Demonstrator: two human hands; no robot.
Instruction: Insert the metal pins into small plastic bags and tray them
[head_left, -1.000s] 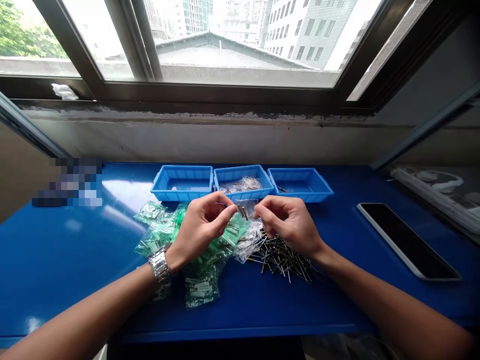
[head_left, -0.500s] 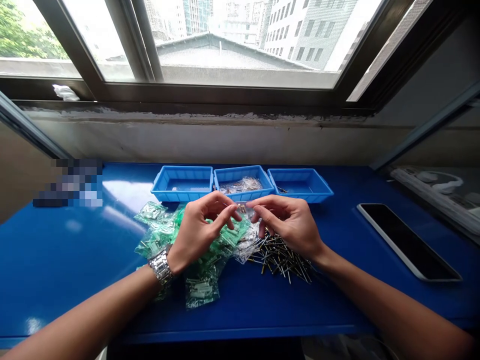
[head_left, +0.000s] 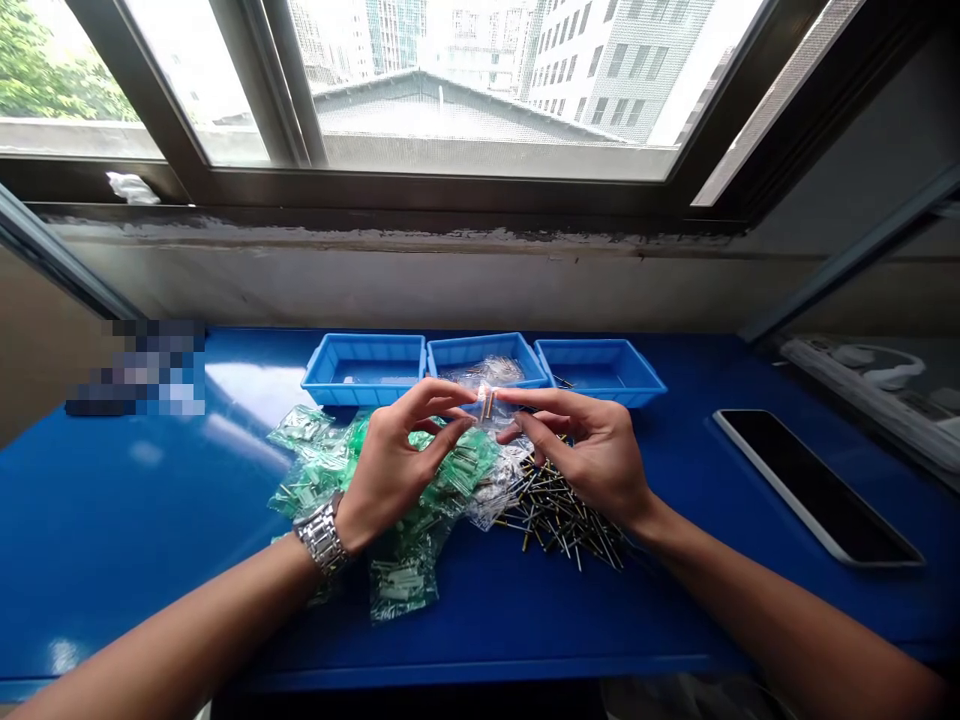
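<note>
A small clear plastic bag [head_left: 487, 408] with a few thin metal pieces inside hangs between my two hands, above the middle of the heap. My left hand [head_left: 409, 450], with a metal watch on its wrist, pinches the bag's left side. The right side is pinched by my right hand [head_left: 581, 450]. Green bags [head_left: 405, 580] of small pale parts lie beneath and around my left hand. Under my right hand is a loose pile of thin dark rods [head_left: 574, 515], some with yellowish ends. Clear bags [head_left: 495, 495] lie between the two heaps.
Three blue trays stand behind my hands: a left tray [head_left: 364, 390], a middle tray [head_left: 487, 345] holding clear bags of metal pieces, and a right tray [head_left: 611, 390]. A phone [head_left: 817, 485] lies on the blue table [head_left: 667, 620] at the right. A window frame [head_left: 450, 188] rises behind.
The small clear bag between my fingertips now shows more fully, with its metal pieces upright. My hands have shifted only slightly.
</note>
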